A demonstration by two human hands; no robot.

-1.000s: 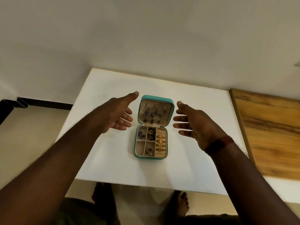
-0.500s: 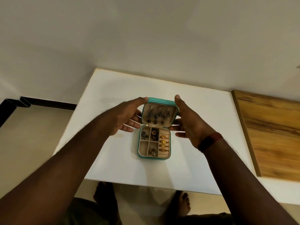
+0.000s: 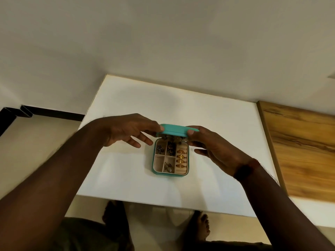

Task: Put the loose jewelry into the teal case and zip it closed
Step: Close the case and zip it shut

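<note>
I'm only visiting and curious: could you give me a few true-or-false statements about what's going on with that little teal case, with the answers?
1. The teal case is zipped shut. False: its lid stands partly raised and the compartments show.
2. The left hand and the right hand each hold one end of the lid. True.
3. Four gold rings sit in a row on the case's right side. True.
4. The case rests on the wooden board. False: it rests on the white table; the board lies off to the right.
</note>
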